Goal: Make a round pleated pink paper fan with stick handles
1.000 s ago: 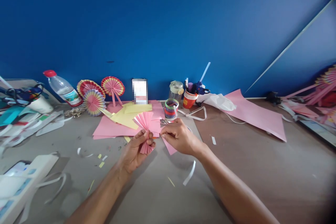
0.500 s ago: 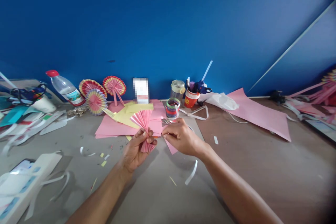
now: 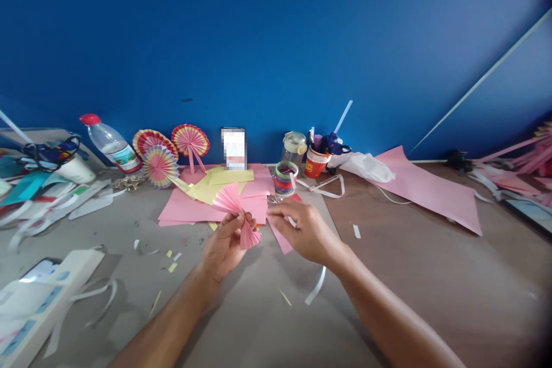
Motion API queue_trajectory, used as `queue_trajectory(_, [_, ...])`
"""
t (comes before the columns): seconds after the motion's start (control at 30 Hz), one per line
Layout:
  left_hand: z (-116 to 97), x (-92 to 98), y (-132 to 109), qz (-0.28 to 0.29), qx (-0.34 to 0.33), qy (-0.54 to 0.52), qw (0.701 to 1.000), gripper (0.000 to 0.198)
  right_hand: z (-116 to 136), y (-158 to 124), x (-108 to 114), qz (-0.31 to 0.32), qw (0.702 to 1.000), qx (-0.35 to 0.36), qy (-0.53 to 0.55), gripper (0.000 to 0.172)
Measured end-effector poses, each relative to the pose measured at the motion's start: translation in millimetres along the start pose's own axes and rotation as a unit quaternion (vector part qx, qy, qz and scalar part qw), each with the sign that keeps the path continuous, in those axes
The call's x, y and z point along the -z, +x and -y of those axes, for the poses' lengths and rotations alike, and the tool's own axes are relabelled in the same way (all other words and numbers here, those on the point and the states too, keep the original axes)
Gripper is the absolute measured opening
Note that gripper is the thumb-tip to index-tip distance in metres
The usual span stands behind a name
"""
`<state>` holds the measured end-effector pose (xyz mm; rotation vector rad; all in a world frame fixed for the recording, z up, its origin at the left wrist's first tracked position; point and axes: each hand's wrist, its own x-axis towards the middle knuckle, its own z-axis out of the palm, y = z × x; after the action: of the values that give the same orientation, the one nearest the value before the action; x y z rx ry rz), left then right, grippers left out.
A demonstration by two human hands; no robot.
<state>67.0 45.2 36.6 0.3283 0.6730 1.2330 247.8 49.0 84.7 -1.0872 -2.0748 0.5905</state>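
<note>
My left hand (image 3: 224,244) pinches a pleated pink paper fan (image 3: 236,213) at its middle, so the folds spread above and below the fingers. My right hand (image 3: 302,230) hovers just right of the fan with fingers curled and thumb and forefinger close together; what it holds, if anything, is too small to make out. Flat pink sheets (image 3: 190,207) and yellow sheets (image 3: 215,184) lie on the table behind both hands.
Finished round paper fans (image 3: 161,155) and a water bottle (image 3: 107,144) stand at the back left. A tape roll stack (image 3: 284,178), a jar (image 3: 294,146) and an orange cup of tools (image 3: 317,161) stand behind. A large pink sheet (image 3: 431,190) lies right. White strips (image 3: 317,286) litter the table.
The pink fan has tilted leftward in my left hand, its lower pleats now spreading to the right. My right hand has drawn slightly away from it.
</note>
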Motion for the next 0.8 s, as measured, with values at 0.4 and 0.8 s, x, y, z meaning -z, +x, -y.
queue_trajectory(0.4, [10, -2.1, -2, -0.034, -0.011, 0.023, 0.999, 0.012, 10, -6, -47, 0.102, 0.981, -0.163, 0.007, 0.018])
queue_trajectory(0.8, [7, -0.8, -1, 0.017, -0.028, 0.075, 0.997, 0.008, 0, -8, -52, 0.134, 0.951, -0.215, 0.175, 0.015])
